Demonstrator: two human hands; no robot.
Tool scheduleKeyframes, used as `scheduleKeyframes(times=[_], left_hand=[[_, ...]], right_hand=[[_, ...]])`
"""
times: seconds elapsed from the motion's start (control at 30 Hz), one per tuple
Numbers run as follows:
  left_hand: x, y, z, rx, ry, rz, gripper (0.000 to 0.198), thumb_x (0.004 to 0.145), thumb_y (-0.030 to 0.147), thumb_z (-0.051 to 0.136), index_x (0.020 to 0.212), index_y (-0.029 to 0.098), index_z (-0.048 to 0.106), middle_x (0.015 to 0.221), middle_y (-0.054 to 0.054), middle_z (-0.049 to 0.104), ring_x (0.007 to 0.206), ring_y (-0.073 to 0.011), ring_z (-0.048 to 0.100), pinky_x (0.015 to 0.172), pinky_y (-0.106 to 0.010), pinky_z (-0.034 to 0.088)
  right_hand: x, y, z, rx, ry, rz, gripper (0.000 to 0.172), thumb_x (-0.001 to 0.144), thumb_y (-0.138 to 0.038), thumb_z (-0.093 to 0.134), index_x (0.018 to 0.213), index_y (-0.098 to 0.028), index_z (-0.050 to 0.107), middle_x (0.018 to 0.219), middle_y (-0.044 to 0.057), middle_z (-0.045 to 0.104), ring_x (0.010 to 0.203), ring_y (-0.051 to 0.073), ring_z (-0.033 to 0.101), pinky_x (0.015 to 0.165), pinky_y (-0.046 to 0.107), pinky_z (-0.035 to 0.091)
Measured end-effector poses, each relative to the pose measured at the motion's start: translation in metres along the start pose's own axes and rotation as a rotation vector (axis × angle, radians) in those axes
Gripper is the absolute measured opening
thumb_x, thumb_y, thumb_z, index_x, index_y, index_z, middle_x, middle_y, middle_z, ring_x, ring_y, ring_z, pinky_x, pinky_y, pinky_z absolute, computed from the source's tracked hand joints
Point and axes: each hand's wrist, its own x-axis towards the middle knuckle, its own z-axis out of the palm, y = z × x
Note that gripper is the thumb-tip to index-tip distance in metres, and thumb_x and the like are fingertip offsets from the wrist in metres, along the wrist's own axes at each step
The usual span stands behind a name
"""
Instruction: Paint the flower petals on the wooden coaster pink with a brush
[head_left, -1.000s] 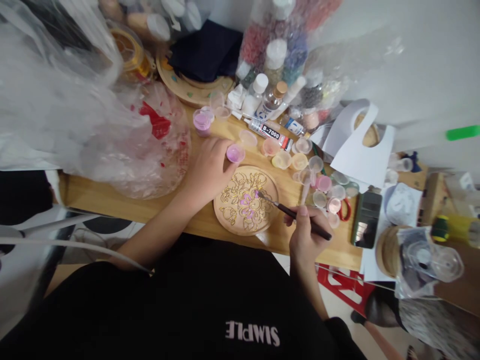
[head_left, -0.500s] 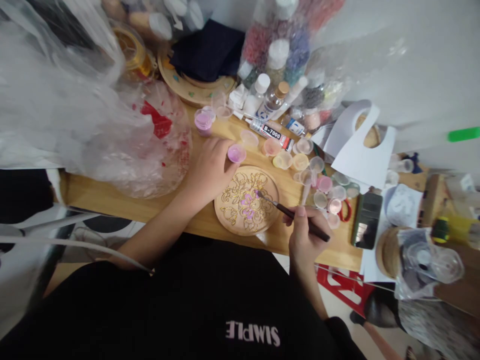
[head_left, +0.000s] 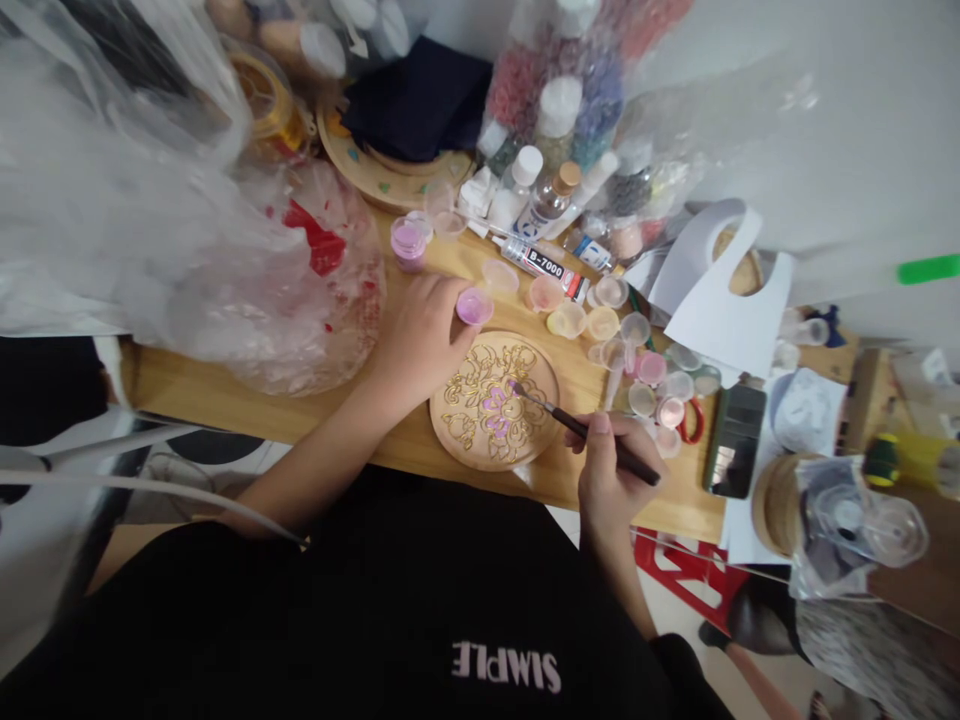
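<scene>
A round wooden disc (head_left: pixel 480 452) with gold raised floral outlines lies flat near the table's front edge. Some petals at its middle are filled with purple. My right hand (head_left: pixel 616 465) is closed around a paintbrush (head_left: pixel 574 424) with a dark handle, and its tip touches a petal near the purple patch. At the disc's upper left, my left hand (head_left: pixel 426 335) pinches a small cup of purple paint (head_left: pixel 475 306), tilted towards me. Part of that hand's thumb reaches over the disc's rim.
Several small paint cups (head_left: pixel 602 323) stand right of the disc, beside red-handled scissors (head_left: pixel 691 420) and a phone (head_left: pixel 736 440). A B-7000 glue tube (head_left: pixel 544 262) and bottles (head_left: pixel 551 195) lie behind. Plastic bags (head_left: pixel 315 290) crowd the left. A person's leg (head_left: pixel 757 680) shows at lower right.
The view has shifted very slightly. Both hands, the brush and the cup hold nearly the same places.
</scene>
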Motion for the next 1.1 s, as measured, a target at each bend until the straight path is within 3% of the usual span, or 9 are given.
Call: scheduleKeyframes(times=[0.5,1.1], left_hand=[[-0.0005,-0.0003,0.0001,0.001,0.01,0.004,0.017,0.092,0.016,0.066,0.109,0.017,0.064,0.111,-0.01,0.07,0.11,-0.0266,0.065,0.099,-0.042,0.053],[-0.0007,-0.0013,-0.0005,0.011,0.021,0.012,0.019,0.091,0.018,0.066,0.11,0.02,0.064,0.111,-0.009,0.072,0.11,-0.0272,0.066,0.099,-0.043,0.054]], right_hand=[[-0.0023,-0.001,-0.0001,-0.042,0.022,-0.076,0.025,0.097,-0.027,0.065,0.073,-0.021,0.071,0.062,-0.003,0.067,0.054,0.011,0.062,0.055,0.025,0.05],[0.0056,-0.0043,-0.0058,0.069,0.145,0.032,0.028,0.094,-0.033,0.068,0.07,-0.02,0.067,0.053,-0.006,0.061,0.043,0.012,0.058,0.048,0.027,0.047]])
